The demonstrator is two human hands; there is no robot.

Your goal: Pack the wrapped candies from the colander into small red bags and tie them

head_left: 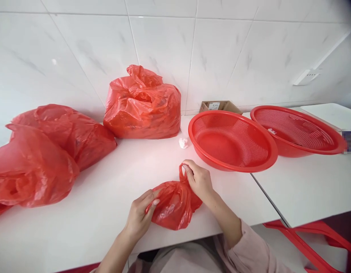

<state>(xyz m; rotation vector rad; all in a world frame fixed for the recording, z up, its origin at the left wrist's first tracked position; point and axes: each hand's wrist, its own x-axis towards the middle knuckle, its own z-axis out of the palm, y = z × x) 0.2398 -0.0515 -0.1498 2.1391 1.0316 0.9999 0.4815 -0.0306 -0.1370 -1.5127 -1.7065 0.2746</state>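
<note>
Pinched between thumb and fingers, the small red bag (173,212) is held by the left hand (141,211); the right hand (199,180), angled inward, grips its handle loop (181,173). I see tabletop (104,185) room running from bulky red bags (38,163) to this bag near the front edge (172,242), then a red colander (251,136).
</note>
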